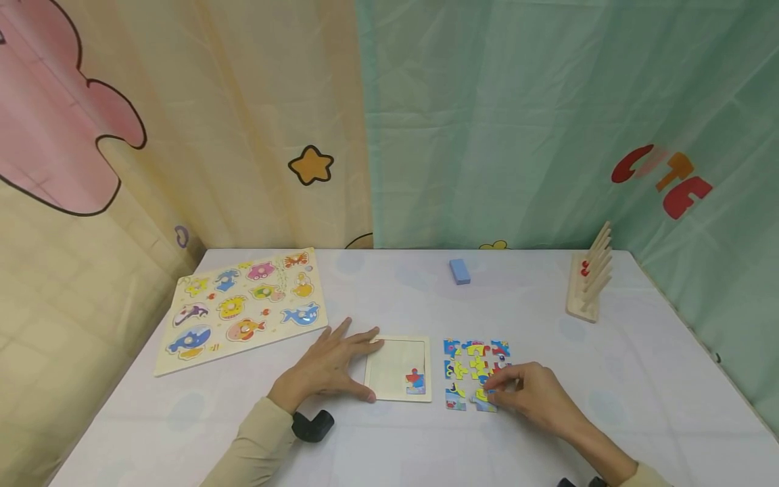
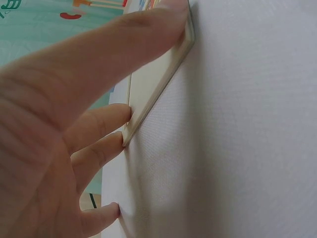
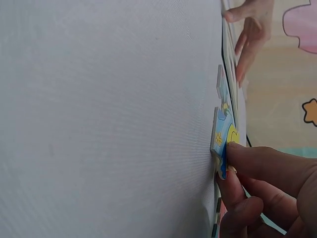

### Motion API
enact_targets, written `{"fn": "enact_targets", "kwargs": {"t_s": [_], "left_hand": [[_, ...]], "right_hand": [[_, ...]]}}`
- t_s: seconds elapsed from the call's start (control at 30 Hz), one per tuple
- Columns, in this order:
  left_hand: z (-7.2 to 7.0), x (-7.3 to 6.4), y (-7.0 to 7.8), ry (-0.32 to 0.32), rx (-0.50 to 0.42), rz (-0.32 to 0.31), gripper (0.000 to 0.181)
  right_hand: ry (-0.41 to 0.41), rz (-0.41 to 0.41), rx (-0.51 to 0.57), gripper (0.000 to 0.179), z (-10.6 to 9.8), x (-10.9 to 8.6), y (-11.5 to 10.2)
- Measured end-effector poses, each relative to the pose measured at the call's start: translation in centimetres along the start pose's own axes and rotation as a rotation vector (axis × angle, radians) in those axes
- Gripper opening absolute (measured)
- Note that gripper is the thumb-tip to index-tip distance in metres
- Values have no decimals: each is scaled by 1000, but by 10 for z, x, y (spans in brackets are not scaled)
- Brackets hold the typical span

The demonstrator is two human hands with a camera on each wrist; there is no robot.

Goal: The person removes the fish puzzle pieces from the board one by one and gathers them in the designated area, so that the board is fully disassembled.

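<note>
My left hand (image 1: 331, 362) spreads over the left side of a square wooden puzzle tray (image 1: 429, 379), thumb and fingers touching its edge. In the left wrist view the thumb (image 2: 124, 44) lies across one corner of the tray. One red-and-blue jigsaw piece (image 1: 416, 382) sits in the tray's lower right corner. Beside the tray, several loose jigsaw pieces (image 1: 452, 348) lie in rough rows. My right hand (image 1: 532, 396) pinches a blue-and-yellow jigsaw piece (image 3: 220, 136) between thumb and fingers at the lower right of these rows. The fingers hide part of that piece.
A wooden board with sea-animal knob pieces (image 1: 276, 326) lies at the left. Toward the back stands a blue block (image 1: 460, 271). A wooden peg stand (image 1: 581, 308) with red beads is at the right. Curtains (image 1: 487, 122) hang behind the white table (image 1: 389, 446).
</note>
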State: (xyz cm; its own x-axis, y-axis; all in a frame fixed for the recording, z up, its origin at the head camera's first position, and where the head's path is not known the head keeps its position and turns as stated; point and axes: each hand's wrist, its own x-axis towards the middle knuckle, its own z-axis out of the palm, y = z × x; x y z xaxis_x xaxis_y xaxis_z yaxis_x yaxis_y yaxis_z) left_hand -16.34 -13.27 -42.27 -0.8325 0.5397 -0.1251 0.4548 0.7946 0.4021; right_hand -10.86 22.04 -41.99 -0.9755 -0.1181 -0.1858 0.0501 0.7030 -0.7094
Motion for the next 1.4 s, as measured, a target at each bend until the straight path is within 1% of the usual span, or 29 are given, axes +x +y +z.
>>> {"fn": "enact_targets", "kwargs": {"t_s": [0.33, 0.7, 0.93, 1.13, 1.17, 1.27, 1.4], "left_hand": [[0, 0, -1, 6, 7, 12, 92], [0, 0, 0, 0, 0, 4, 91], [0, 0, -1, 0, 7, 5, 91], [0, 0, -1, 6, -1, 8, 91], [0, 0, -1, 7, -3, 6, 91], [1, 0, -1, 6, -2, 5, 91], [1, 0, -2, 6, 2, 4, 92]], "right_hand": [[15, -10, -19, 10, 0, 2, -2], [48, -25, -44, 15, 4, 4, -4], [45, -48, -61, 13, 2, 4, -4], [48, -40, -55, 10, 0, 6, -13], [47, -48, -53, 10, 1, 7, -16], [41, -108, -45, 11, 7, 12, -24], [9, -216, -23, 8, 20, 19, -36]]}}
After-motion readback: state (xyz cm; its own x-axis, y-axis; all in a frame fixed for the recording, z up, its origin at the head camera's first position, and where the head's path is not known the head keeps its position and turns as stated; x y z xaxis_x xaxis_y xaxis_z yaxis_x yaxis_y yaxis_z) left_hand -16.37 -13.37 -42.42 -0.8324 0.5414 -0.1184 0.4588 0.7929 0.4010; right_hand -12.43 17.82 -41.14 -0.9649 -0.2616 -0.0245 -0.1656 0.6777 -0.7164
